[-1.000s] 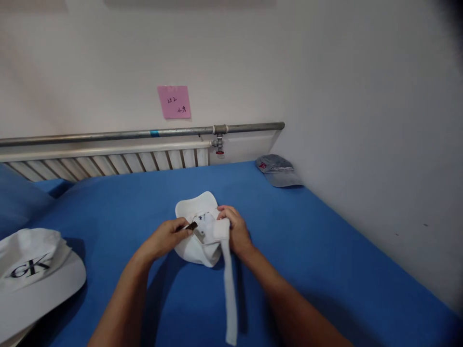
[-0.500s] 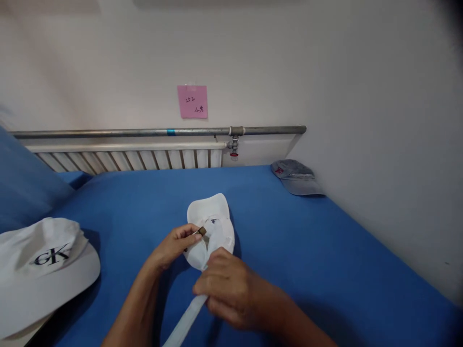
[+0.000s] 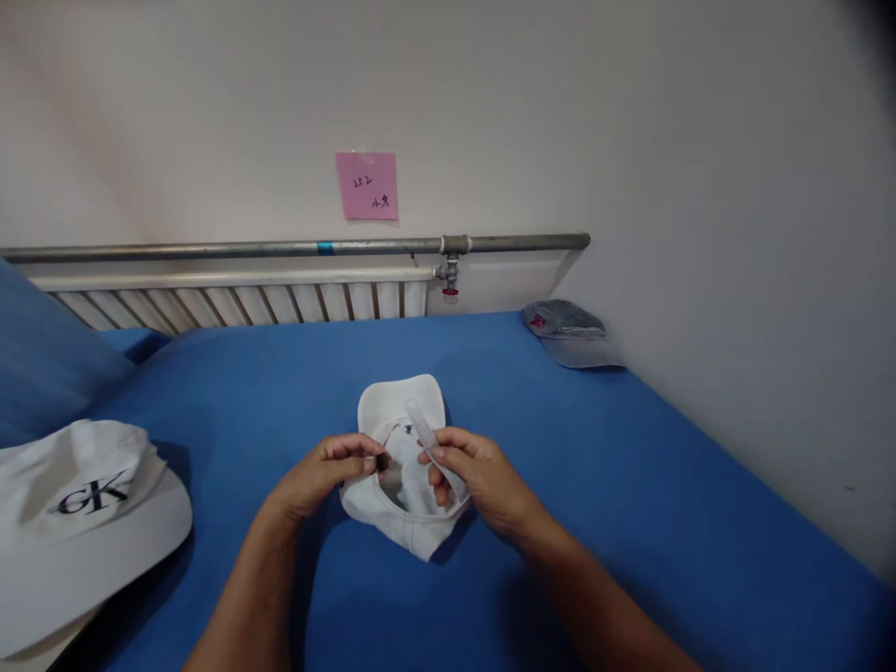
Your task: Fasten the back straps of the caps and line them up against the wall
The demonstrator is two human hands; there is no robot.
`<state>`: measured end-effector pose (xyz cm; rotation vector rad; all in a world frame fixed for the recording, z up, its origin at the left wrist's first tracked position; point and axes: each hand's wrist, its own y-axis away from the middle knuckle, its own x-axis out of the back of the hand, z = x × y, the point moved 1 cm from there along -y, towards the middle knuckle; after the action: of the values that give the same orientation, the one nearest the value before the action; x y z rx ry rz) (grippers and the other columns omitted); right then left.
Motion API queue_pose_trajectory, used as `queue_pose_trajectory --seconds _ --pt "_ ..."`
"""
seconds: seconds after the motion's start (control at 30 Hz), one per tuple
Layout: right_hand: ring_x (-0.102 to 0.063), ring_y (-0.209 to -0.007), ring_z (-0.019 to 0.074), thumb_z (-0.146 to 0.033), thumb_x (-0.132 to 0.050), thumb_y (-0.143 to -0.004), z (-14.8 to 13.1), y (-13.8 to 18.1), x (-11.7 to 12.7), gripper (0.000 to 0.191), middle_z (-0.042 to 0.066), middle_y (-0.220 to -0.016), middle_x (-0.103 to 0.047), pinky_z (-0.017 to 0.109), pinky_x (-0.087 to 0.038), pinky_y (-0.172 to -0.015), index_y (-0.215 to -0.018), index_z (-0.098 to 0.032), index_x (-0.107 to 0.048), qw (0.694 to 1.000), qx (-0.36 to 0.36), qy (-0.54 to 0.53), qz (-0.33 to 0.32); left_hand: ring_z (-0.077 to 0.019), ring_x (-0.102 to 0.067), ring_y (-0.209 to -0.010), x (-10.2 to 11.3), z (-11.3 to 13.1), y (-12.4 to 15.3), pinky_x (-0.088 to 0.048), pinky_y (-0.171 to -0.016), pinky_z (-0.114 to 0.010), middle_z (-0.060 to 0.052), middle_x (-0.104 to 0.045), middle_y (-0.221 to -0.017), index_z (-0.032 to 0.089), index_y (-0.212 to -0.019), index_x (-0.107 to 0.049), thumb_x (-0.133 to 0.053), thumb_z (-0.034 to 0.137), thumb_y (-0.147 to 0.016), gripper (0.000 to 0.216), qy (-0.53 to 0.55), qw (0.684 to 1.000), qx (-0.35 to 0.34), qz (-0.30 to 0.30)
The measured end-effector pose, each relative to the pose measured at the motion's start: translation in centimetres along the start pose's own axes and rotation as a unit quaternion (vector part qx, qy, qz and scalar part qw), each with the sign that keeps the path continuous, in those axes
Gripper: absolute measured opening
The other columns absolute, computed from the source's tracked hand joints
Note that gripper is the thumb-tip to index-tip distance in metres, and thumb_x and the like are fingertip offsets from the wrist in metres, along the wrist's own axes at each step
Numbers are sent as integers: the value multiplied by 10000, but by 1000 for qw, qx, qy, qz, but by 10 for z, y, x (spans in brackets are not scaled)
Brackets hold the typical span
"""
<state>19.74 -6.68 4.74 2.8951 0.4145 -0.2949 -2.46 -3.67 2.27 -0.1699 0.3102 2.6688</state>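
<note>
A white baseball cap [image 3: 402, 399] lies in the middle of the blue surface, brim pointing away from me and its opening facing up. On the cap's left side, my left hand [image 3: 312, 483] pinches a small dark metal buckle [image 3: 382, 461] between thumb and fingers. My right hand [image 3: 486, 478] is closed on the cap's white strap [image 3: 421, 425] at the right of the opening. The strap's loose end sticks up past my right fingertips, over the opening. A small dark mark shows inside the cap near the brim.
A larger white cap with black letters [image 3: 98, 499] stands at the left edge. Far right, a grey cap [image 3: 572, 334] rests against the wall. Behind the blue surface [image 3: 280, 373] run a radiator [image 3: 231, 303] and a metal pipe [image 3: 245, 250]; a pink note [image 3: 367, 187] hangs above.
My right hand has moved from below the cap up to its right side. The strap end, which pointed toward me, now points away. The cap's opening has spread wider.
</note>
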Motion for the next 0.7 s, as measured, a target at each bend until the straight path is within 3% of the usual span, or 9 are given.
queue_pose_trajectory --seconds 0.13,0.23,0.43,0.53,0.7 --pt "-426 -401 34 -256 -661 -703 2 -2 0 181 -35 -671 -592 174 -332 -370 -850 -170 -597 995 -20 -98 -2 -124 -609 -629 -1 -2 -2 -442 -623 -227 -24 -706 -724 166 -820 -715 -792 267 -658 206 19 1000 -1 -1" --pt "-292 -351 4 -288 -657 -735 5 -2 -4 191 -69 -634 -543 152 -217 -317 -877 -187 -578 996 -42 -80 -11 -108 -602 -623 -2 -4 -3 -438 -612 -212 -5 -695 -718 172 -798 -698 -782 238 -671 166 27 999 -19 -5" --pt "-313 -344 18 -304 -586 -813 13 -2 -12 137 -87 -517 -451 165 -270 -345 -768 -179 -553 999 -48 6 -14 -118 -630 -681 -3 -6 -5 -454 -649 -216 -6 -704 -761 181 -824 -670 -774 243 -698 175 36 998 -39 -18" --pt "-279 -354 9 -262 -583 -803 13 -3 -12 92 -76 -557 -479 166 -222 -346 -775 -179 -557 998 -60 -11 -11 -123 -639 -678 -4 -4 -5 -459 -648 -224 -19 -719 -778 196 -903 -655 -758 255 -733 208 42 998 -25 -27" --pt "-216 -352 9 -245 -604 -778 15 -5 -10 94 -89 -545 -435 178 -137 -341 -850 -189 -583 994 -93 -57 -13 -110 -616 -640 -3 -3 -4 -444 -597 -199 -19 -703 -750 172 -841 -665 -783 294 -697 223 56 998 -23 -33"
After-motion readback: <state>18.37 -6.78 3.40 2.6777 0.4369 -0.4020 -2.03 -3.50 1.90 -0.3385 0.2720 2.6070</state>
